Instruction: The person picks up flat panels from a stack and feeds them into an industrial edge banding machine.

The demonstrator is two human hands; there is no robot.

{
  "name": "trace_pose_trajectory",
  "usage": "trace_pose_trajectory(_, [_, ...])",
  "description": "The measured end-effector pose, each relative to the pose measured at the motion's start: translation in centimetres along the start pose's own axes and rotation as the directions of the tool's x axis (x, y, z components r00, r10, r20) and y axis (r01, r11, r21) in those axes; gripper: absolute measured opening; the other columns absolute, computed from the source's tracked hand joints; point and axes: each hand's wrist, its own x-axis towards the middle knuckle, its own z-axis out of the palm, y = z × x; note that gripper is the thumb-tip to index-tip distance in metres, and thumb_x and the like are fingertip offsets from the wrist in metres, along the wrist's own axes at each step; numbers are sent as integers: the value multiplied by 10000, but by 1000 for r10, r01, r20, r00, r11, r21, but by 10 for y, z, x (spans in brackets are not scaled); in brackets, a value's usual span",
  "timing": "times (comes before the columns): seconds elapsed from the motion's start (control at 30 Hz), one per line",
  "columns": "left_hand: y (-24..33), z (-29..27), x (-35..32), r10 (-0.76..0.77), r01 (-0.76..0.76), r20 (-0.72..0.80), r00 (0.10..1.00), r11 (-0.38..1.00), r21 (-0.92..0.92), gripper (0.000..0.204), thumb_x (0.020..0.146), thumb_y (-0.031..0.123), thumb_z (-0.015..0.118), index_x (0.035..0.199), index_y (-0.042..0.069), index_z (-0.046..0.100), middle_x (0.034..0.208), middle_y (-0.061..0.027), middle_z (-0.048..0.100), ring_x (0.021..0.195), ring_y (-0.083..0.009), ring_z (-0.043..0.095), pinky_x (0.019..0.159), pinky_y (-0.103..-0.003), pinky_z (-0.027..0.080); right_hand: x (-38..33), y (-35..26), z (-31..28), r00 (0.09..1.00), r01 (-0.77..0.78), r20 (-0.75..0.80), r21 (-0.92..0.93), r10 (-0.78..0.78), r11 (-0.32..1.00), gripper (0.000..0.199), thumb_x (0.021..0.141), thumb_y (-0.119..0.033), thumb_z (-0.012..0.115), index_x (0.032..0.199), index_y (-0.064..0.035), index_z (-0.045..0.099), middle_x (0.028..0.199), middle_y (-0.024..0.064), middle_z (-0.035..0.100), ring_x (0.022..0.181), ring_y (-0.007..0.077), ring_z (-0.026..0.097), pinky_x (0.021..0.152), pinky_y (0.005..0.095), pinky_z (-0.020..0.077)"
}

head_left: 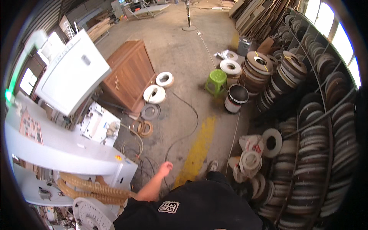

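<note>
Black cable [197,115] curves beside left edge of yellow floor stripe [197,145]; step could snag shoe [213,166]. Left hand [166,168] loose, seemingly empty; right hand unseen, cannot tell.

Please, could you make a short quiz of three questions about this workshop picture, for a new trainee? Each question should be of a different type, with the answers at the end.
1. True or false: the green stool stands beside the bucket.

2. Choose one. What colour is the stripe painted on the floor?
A. Blue
B. Yellow
C. Red

3. Fill in the missing word: the person's own ____ hand is in view, to the right of the white machine in the picture.

Key:
1. True
2. B
3. left
</note>
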Motion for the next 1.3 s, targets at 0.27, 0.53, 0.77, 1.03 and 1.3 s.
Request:
trace_pose_trajectory(0.27, [125, 37, 102, -270, 278, -208, 940, 961, 8, 269, 918, 299, 620, 880, 40, 681, 762, -64, 679, 681, -146, 620, 650, -312, 495, 271, -229, -245, 992, -50, -105, 231, 77, 972, 376, 836, -388, 754, 840, -15, 710, 705, 9, 658, 625, 107, 579, 579, 285, 470])
trace_pose_trajectory(0.53, [91, -20, 266, -377, 386, -129, 917, 921, 53, 191, 870, 239, 653, 877, 51, 687, 771, -75, 675, 651, -193, 630, 598, -362, 492, 510, -461, -327, 993, 118, -37, 258, -112, 959, 329, 912, -345, 688, 1068, -56, 670, 839, 3, 652, 711, 115, 595, 597, 289, 486])
trace_pose_trajectory(0.77, [132, -120, 535, -232, 270, -184, 955, 939, 215, 250, 875, 260, 586, 847, 20, 649, 838, -219, 649, 772, -379, 617, 692, -469, 481, 593, -650, -292, 931, 211, 326, -106, -167, 972, 403, 933, -377, 631, 1173, -53, 638, 979, 42, 675, 885, 167, 647, 696, 326, 534])
trace_pose_trajectory(1.03, [432, -220, 798, 137, -133, -333, 933, 990, 36, 256, 924, 271, 629, 982, 26, 677, 857, -117, 707, 787, -198, 677, 721, -343, 524, 814, -789, -312, 938, 101, 347, -302, 10, 948, 365, 943, -359, 603, 1141, -54, 638, 968, 33, 676, 867, 159, 646, 670, 323, 525])
trace_pose_trajectory(1.3, [442, -274, 966, -119, 40, -430, 895, 981, -189, 236, 881, 264, 584, 970, 70, 685, 830, -87, 696, 771, -190, 665, 727, -349, 516, 1109, -1006, -340, 723, 687, 672, -725, -163, 58, 331, 953, -341, 575, 1109, -56, 638, 957, 24, 677, 848, 150, 645, 645, 320, 516])
